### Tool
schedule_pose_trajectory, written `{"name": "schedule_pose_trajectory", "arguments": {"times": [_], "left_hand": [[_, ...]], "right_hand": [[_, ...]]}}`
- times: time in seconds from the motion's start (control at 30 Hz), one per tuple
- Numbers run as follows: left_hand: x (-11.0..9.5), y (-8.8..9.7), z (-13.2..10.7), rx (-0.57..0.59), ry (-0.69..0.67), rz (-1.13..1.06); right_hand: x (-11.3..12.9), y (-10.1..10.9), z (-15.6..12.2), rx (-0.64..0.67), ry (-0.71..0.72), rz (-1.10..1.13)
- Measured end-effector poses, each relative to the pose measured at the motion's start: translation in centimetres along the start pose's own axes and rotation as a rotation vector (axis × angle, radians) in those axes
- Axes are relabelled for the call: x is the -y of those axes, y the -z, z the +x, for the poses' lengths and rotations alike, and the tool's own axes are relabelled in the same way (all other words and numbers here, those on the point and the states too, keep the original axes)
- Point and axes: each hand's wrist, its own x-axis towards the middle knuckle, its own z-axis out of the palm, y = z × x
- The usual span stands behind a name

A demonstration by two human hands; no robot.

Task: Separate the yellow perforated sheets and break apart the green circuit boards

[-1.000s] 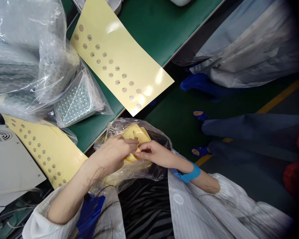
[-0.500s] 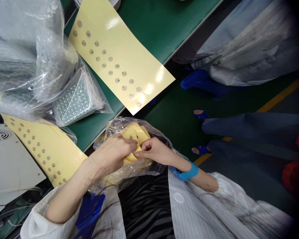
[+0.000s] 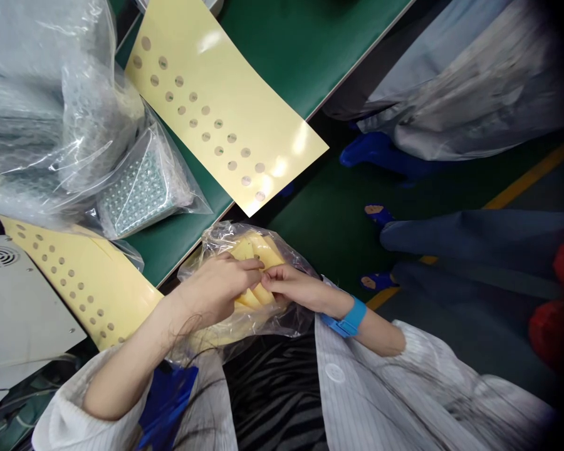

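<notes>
My left hand (image 3: 216, 289) and my right hand (image 3: 296, 288) meet fingertip to fingertip over my lap, just below the table edge. Both pinch folded yellow backing paper (image 3: 256, 254) that sits inside a crumpled clear plastic bag (image 3: 225, 241). The bag wraps around and under both hands. On my right wrist is a blue strap (image 3: 350, 321). A long yellow sheet with punched round holes (image 3: 225, 106) lies on the green table (image 3: 301, 50) above my hands. A second punched yellow sheet (image 3: 82, 282) hangs over the table edge by my left forearm.
Clear bags of bubble wrap (image 3: 37, 119) and a bagged tray of small round parts (image 3: 138, 188) fill the table's left. A white vented device (image 3: 14, 300) sits at far left. Other people's legs and blue shoes (image 3: 380, 153) stand on the floor to the right.
My hands have drawn closer and turned the yellow paper, so its folded edges now show between my fingers. The view has shifted slightly.
</notes>
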Motion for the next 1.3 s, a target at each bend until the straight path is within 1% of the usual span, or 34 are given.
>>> {"name": "schedule_pose_trajectory", "arguments": {"times": [0.13, 0.2, 0.23, 0.3, 0.4, 0.5, 0.6, 0.63, 0.67, 0.7, 0.77, 0.8, 0.83, 0.87, 0.93, 1.03, 1.1, 1.3], "left_hand": [[0.1, -0.1, -0.1, -0.009, -0.003, -0.016], [0.0, 0.0, -0.1, 0.006, 0.011, -0.021], [0.0, 0.1, -0.1, 0.013, 0.018, -0.022], [0.0, 0.2, 0.0, 0.019, 0.026, -0.019], [-0.1, 0.2, 0.2, 0.028, 0.014, -0.018], [-0.1, 0.3, 0.5, 0.058, 0.002, -0.022], [-0.2, 0.4, 0.7, 0.080, 0.016, -0.005], [-0.3, 0.5, 0.7, 0.078, 0.026, 0.012], [-0.3, 0.5, 0.6, 0.074, 0.037, 0.034], [-0.3, 0.6, 0.4, 0.072, 0.048, 0.056], [-0.4, 0.7, 0.2, 0.075, 0.071, 0.090], [-0.4, 0.8, 0.1, 0.079, 0.077, 0.096], [-0.4, 0.8, 0.0, 0.082, 0.079, 0.096], [-0.5, 0.8, 0.0, 0.080, 0.080, 0.096], [-0.5, 0.8, 0.1, 0.067, 0.080, 0.095], [-0.4, 0.8, 0.3, 0.047, 0.087, 0.096], [-0.4, 0.9, 0.5, 0.053, 0.089, 0.103], [-0.3, 0.9, 0.7, 0.062, 0.101, 0.119]], "right_hand": [[0.1, 0.1, -0.1, 0.095, -0.088, 0.222], [0.2, 0.2, -0.1, 0.119, -0.130, 0.269], [0.3, 0.2, -0.1, 0.117, -0.130, 0.272], [0.2, 0.3, -0.1, 0.104, -0.087, 0.253], [0.2, 0.1, -0.3, 0.055, 0.008, 0.158], [0.6, -0.1, -0.5, -0.024, 0.094, -0.035], [1.4, 0.1, -0.8, -0.016, 0.152, -0.226], [1.6, 0.2, -0.8, -0.034, 0.177, -0.274], [1.7, 0.3, -0.8, -0.100, 0.212, -0.331], [1.8, 0.5, -0.8, -0.215, 0.253, -0.413], [1.8, 0.6, -0.7, -0.497, 0.316, -0.644], [1.7, 0.6, -0.5, -0.600, 0.327, -0.774], [1.5, 0.5, -0.4, -0.652, 0.325, -0.892], [1.4, 0.5, -0.3, -0.663, 0.316, -0.979], [1.2, 0.6, 0.0, -0.639, 0.291, -1.053], [1.3, 0.8, 0.0, -0.631, 0.260, -1.029], [1.6, 0.9, -0.1, -0.630, 0.245, -0.984], [1.4, 1.0, -1.0, -0.637, 0.267, -0.796]]}}
